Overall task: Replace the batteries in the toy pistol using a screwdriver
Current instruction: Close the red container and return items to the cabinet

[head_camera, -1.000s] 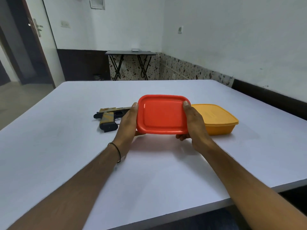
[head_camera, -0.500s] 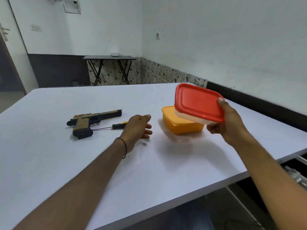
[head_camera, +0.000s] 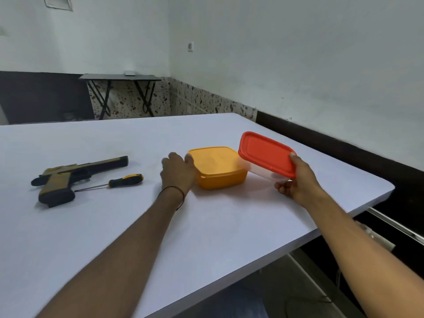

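Note:
A tan and black toy pistol [head_camera: 68, 177] lies on its side at the left of the white table [head_camera: 114, 226]. Just right of it lies a screwdriver [head_camera: 114, 182] with a black and yellow handle. A closed yellow box [head_camera: 218, 167] stands at mid-table. My left hand [head_camera: 177, 171] touches the box's left side, fingers spread. My right hand [head_camera: 296, 180] holds a clear box with a red lid [head_camera: 266, 154], tilted, just right of the yellow box and low over the table.
The table's right edge and rounded corner [head_camera: 387, 187] lie close to my right hand. A small folding table [head_camera: 121, 78] stands against the far wall. Dark floor and a metal rail [head_camera: 394, 228] show beyond the right edge.
My right hand has carried the red-lidded box right and lowered it beside the yellow box. My left hand let go of it and moved to the yellow box's left side.

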